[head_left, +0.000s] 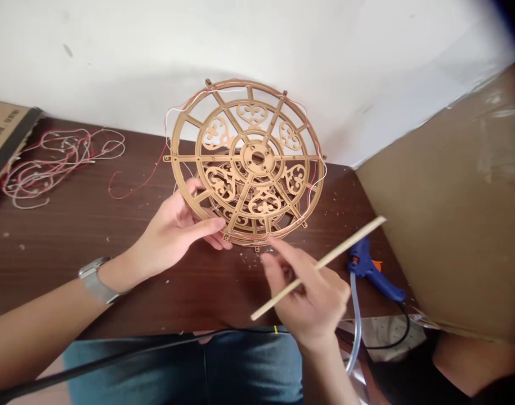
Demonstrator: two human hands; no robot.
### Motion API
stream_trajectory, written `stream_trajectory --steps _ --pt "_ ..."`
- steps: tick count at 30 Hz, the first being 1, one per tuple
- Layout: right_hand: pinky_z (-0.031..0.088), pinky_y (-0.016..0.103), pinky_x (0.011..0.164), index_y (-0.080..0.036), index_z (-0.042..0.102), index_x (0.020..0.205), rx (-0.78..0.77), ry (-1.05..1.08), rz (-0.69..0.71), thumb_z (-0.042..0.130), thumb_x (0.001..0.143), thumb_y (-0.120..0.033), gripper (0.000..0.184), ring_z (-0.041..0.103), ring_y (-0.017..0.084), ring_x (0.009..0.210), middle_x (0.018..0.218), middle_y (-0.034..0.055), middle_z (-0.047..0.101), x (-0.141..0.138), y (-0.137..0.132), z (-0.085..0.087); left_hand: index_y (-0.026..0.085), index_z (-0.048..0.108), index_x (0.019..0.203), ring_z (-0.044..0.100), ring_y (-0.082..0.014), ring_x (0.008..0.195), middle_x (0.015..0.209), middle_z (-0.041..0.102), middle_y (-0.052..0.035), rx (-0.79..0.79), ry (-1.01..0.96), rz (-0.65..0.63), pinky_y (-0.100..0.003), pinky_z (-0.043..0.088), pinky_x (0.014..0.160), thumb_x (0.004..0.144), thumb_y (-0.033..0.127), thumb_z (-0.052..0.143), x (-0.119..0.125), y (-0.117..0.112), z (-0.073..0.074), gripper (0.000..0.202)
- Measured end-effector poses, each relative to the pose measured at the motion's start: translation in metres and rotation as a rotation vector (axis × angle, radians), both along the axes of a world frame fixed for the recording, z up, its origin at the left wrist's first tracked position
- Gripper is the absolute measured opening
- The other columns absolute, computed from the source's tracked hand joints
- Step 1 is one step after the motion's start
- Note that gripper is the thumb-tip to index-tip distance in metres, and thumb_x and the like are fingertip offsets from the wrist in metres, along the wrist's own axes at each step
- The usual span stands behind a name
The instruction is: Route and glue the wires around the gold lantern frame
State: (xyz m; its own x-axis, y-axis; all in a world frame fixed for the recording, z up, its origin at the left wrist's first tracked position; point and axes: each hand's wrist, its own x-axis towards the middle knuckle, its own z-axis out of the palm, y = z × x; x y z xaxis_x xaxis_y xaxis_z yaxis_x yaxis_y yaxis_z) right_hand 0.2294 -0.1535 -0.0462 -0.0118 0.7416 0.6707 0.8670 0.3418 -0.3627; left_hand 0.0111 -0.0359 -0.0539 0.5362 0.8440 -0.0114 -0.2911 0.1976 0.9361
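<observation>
Nearest, above a denim-clad lap (pixel 185 365), the right hand (pixel 308 301) pinches a thin wooden stick (pixel 358 239), its right fingers (pixel 278 264) closed narrowly around it, apparently to control its tip. The left hand (pixel 173 228), with a metal wristwatch (pixel 94 278) on its wrist, grips the near rim of a laser-cut wooden openwork wheel frame (pixel 244 159), its left fingers (pixel 217 239) curled around the edge, seemingly to steady the frame and tilt its face upward. The frame stands mid-counter, with fine wires along its rim and heart-shaped scrollwork between its spokes. A blue hot glue gun (pixel 373 275) lies within the right hand's reach. Left on the dark wood counter (pixel 50 242), a tangle of loose wires (pixel 58 163) lies farther off.
</observation>
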Motion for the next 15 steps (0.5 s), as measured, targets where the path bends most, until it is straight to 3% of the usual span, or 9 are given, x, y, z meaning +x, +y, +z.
stream_trajectory --steps 2,6,15 --pt "0.057 0.018 0.069 -0.015 0.077 0.124 -0.052 -0.029 0.085 0.073 0.107 -0.024 0.02 0.071 0.006 0.068 0.088 0.0006 0.077 -0.007 0.007 0.0 0.023 0.051 0.135 0.083 -0.0255 0.072 0.092 0.083 -0.0041 0.008 0.003 -0.009 -0.03 0.073 0.065 0.092 0.018 0.086 0.001 -0.001 0.0 0.056" --pt "0.06 0.022 0.076 -0.012 0.078 0.122 -0.096 -0.061 0.075 0.069 0.109 -0.026 0.021 0.078 0.01 0.082 0.104 0.0041 0.08 -0.014 0.017 -0.004 0.022 0.051 0.133 0.083 -0.0248 0.069 0.089 0.083 -0.0043 0.028 0.006 -0.028 -0.03 0.072 0.063 0.093 0.022 0.087 0.004 -0.004 0.006 0.054" --pt "0.064 0.016 0.08 -0.012 0.082 0.109 -0.121 0.151 0.084 0.073 0.102 -0.011 0.012 0.076 0.008 0.075 0.095 0.0022 0.08 -0.026 0.014 0.003 0.023 0.052 0.132 0.084 -0.027 0.072 0.09 0.082 -0.0032 0.023 -0.003 -0.04 -0.032 0.072 0.066 0.093 0.026 0.087 0.004 -0.009 0.007 0.053"
